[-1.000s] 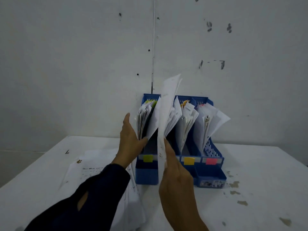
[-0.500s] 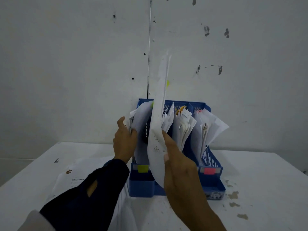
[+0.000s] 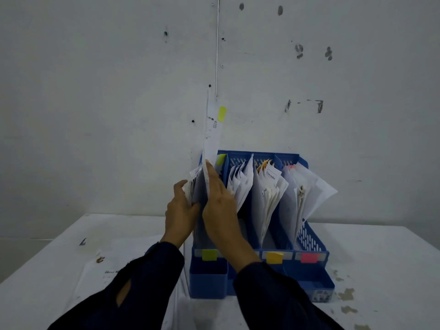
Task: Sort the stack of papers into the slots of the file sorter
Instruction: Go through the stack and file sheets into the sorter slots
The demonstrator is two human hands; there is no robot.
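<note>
The right hand pinches a sheet standing upright, long edge vertical, directly above the leftmost slot of the file sorter, while the left hand grips the papers there aside.

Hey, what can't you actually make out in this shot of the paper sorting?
Head view only:
- Label of the second slot of the file sorter: hidden by the right hand.
- Print on the sheet with the yellow-green tab: too small to read.
- Paper stack on the table: partly covered by the left sleeve.
- Left hand fingertips: hidden among the first slot's papers.
</note>
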